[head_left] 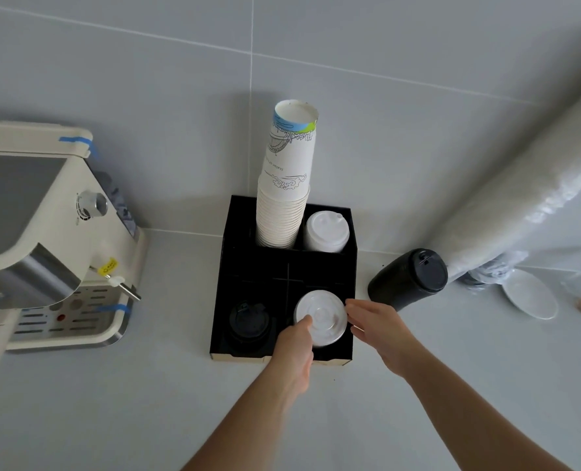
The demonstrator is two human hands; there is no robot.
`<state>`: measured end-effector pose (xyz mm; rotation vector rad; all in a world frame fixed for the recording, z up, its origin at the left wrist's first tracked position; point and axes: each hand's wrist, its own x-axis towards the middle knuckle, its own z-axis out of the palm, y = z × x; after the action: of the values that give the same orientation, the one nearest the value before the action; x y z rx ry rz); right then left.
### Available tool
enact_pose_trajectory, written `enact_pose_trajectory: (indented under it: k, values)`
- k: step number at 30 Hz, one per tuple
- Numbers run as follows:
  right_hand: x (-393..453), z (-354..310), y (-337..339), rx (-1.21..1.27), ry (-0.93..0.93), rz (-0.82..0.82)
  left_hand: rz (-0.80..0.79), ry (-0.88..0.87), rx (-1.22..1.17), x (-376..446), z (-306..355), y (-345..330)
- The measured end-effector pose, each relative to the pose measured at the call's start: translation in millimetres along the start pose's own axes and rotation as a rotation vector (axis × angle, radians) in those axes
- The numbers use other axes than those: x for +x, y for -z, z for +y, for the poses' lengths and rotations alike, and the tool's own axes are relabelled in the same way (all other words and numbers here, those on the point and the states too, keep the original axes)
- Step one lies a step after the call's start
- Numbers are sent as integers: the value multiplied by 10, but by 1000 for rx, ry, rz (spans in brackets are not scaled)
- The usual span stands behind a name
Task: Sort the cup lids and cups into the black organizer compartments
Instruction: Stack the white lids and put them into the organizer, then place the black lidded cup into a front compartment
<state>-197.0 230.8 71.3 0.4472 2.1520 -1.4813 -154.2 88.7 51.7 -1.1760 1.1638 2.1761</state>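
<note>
**Both hands at the clear lids in the front right compartment**

The black organizer (224, 266) stands on the pale table (112, 402) against a tiled wall. Its back row holds a tall stack of white paper cups (284, 198), printed with a line drawing and a blue and green band near the top, standing upside down in the middle compartment. Just beside it, in the back right compartment, sits a stack of white sip lids (326, 232). The back left compartment is too dark to read.

In the front left compartment lies a stack of black lids (249, 322). The front right compartment holds a stack of clear flat lids (320, 316). The left hand (294, 351) touches the stack's near left edge with its thumb; its fingers are curled loosely. The right hand (377, 326) is half open, its fingertips touching the right edge of the same stack.

To the right of the organizer, a long stack of black lids (406, 278) lies tilted on the table. Behind it, a plastic-wrapped sleeve of lids (527, 185) leans towards the wall, with a white saucer-like dish (530, 299) near its foot. A cream coffee machine (44, 232) stands at the left.
</note>
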Motion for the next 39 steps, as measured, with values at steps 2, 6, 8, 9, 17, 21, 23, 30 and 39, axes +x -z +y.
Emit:
enact_pose_trajectory:
  k: [2, 6, 8, 9, 17, 21, 23, 30, 39]
  values:
    - [-11, 18, 45, 50, -6, 20, -4, -17, 16, -37, -23, 40]
    - [-130, -42, 140, 139, -22, -4, -52, -66, 46, -111, -25, 225]
    - [-182, -41, 219, 178, -11, 19, -59, -81, 76, -192, -19, 323]
    - [-223, -34, 275, 199, -9, 32, -68, -92, 89, -240, -19, 361]
    - [-480, 63, 783, 333, 40, 112, -153, -211, 121, -468, -62, 342]
    - [-492, 137, 1056, 396, 40, 189, -195, -253, 192, -530, -98, 116]
    - [-470, 155, 1177, 418, 38, 214, -213, -271, 221, -531, -96, -25]
    - [-266, 171, 1515, 394, 19, 241, -239, -312, 356, -353, -56, -658]
    - [306, 23, 1723, 251, 63, 192, -173, -362, 541, -64, 22, -1500]
